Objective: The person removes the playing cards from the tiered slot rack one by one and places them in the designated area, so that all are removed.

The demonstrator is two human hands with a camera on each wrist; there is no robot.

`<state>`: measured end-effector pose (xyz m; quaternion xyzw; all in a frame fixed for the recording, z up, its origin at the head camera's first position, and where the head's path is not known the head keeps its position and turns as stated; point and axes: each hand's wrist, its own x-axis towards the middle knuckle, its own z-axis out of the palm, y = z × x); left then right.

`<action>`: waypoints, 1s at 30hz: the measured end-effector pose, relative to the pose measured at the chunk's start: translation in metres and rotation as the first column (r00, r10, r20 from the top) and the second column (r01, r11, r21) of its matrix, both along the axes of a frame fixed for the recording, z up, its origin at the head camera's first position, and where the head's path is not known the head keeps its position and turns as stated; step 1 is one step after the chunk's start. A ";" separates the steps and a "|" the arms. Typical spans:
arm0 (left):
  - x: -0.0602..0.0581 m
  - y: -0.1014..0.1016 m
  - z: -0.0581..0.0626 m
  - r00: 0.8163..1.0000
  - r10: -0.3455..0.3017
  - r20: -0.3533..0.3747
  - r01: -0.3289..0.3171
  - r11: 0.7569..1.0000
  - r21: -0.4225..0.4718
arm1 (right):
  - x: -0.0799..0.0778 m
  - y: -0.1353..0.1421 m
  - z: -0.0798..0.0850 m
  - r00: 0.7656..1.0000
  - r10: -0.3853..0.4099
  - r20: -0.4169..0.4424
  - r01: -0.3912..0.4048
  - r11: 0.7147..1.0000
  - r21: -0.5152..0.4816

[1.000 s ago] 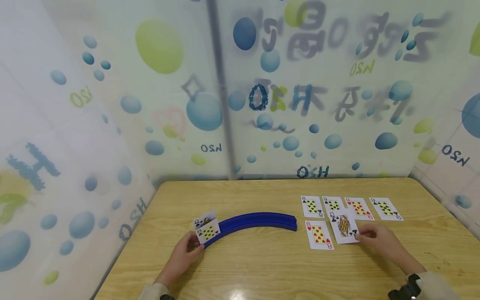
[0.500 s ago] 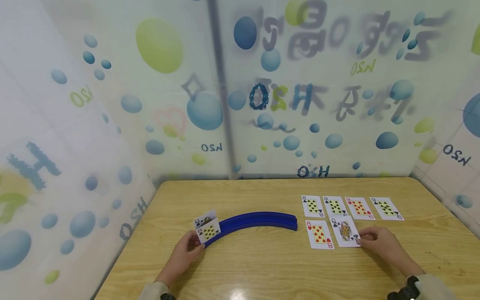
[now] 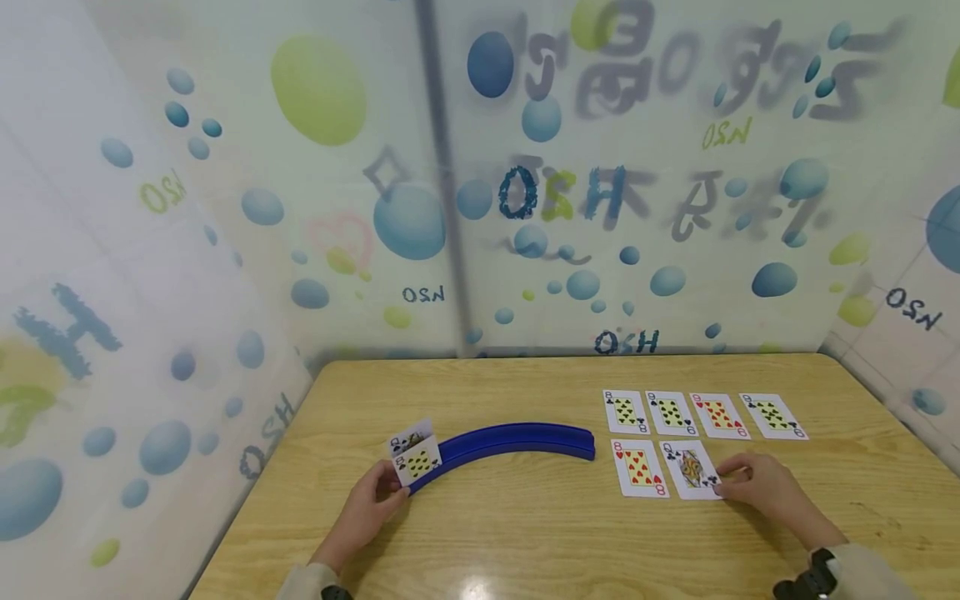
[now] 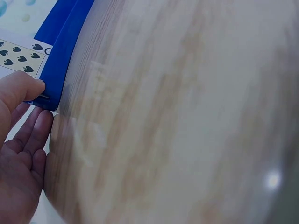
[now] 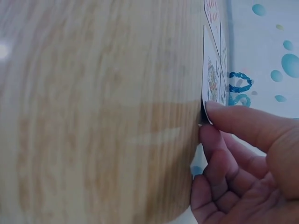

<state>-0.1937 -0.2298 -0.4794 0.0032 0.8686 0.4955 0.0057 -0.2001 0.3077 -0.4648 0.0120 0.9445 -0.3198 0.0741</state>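
Note:
My left hand (image 3: pixel 369 504) grips the left end of a curved blue card holder (image 3: pixel 517 436), thumb on its front. In the holder's slot stand a spade number card (image 3: pixel 417 463) and, partly hidden behind it, a face card (image 3: pixel 411 437). My right hand (image 3: pixel 761 492) pinches the lower right corner of a queen of clubs (image 3: pixel 690 471); in the right wrist view that corner of the queen (image 5: pixel 211 79) is lifted off the table. Left of the queen, apart from it, lies an eight of hearts (image 3: pixel 639 468).
Along the back runs a row of face-up cards: an eight of clubs (image 3: pixel 626 412), a black nine (image 3: pixel 671 414), a nine of hearts (image 3: pixel 720 416) and a nine of clubs (image 3: pixel 772 417). The wooden table (image 3: pixel 525 533) meets a patterned wall (image 3: pixel 555 275) behind.
My right hand has brought the queen of clubs toward me and down, off the black nine that it overlapped, to beside the eight of hearts. The left hand stays on the card holder.

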 end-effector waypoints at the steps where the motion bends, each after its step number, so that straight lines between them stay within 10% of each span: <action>1: 0.000 0.000 0.000 1.000 0.000 0.000 0.000 1.000 0.000 | 0.000 0.000 0.000 1.000 0.000 0.001 0.000 1.000 0.004; 30: 0.001 0.000 -0.001 1.000 0.002 -0.011 -0.002 1.000 0.004 | 0.008 -0.008 0.002 1.000 -0.024 -0.020 0.023 1.000 -0.011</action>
